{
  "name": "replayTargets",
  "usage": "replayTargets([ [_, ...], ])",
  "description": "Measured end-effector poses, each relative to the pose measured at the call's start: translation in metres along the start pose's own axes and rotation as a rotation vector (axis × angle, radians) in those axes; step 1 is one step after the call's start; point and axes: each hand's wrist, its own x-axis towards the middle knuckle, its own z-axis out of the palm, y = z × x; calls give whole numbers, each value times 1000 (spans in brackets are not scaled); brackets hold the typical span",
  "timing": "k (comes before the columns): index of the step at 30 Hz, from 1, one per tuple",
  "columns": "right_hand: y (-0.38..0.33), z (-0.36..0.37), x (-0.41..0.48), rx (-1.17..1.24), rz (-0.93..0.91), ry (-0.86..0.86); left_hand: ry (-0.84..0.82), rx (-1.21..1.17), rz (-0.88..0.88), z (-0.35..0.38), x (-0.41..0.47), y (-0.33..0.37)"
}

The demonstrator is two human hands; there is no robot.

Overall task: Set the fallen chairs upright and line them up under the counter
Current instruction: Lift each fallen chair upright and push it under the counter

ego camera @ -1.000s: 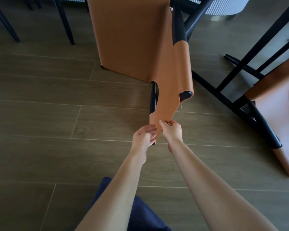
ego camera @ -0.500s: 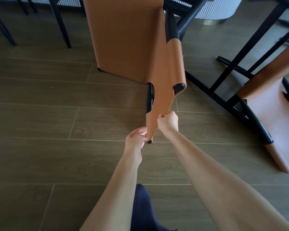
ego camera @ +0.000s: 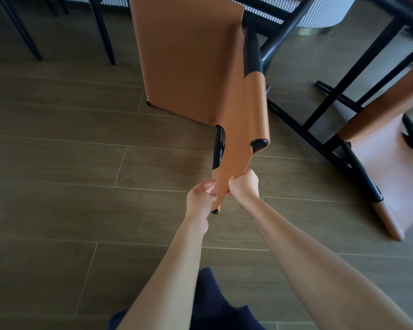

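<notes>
— What sits far left of the fingers?
— Thin black metal legs (ego camera: 100, 32) stand on the grey-brown wood-plank floor (ego camera: 57, 163), up and well left of my left hand (ego camera: 199, 198).

— And that hand?
— Its fingers (ego camera: 206, 188) are curled and pinch the lower edge of the tan leather chair with a black metal frame (ego camera: 188, 63). The chair rises tilted straight above the fingers. A black tube end of its frame pokes out just below them. I cannot tell whether its far corner touches the floor.

— The right hand?
— My right hand (ego camera: 244, 185) is a tight fist on the same leather edge, from the opposite side, just beside the left.

— Further right?
— A second tan leather chair (ego camera: 386, 167) lies on its side on the floor, well apart to the right of the fingers. Up and right of them is the ribbed pale base of the worktop (ego camera: 320, 15).
</notes>
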Motion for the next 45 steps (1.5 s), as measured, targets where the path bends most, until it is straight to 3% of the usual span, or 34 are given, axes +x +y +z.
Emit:
replayTargets([
  [6,-25,-32,-35,-18,37,-40,13,242,72,18,-50,2],
  [13,-105,-83,-93,-12,23,-182,104,211,43,27,-105,48],
  [20,-183,-117,-131,4,23,-292,335,463,212,35,-142,111],
  [29,-265,-162,-112,75,23,-291,279,646,303,55,-154,199],
  [37,-329,-201,-81,69,140,-331,244,731,264,86,-155,268],
  [45,-395,-238,-40,-39,122,-283,171,842,258,119,-147,341],
])
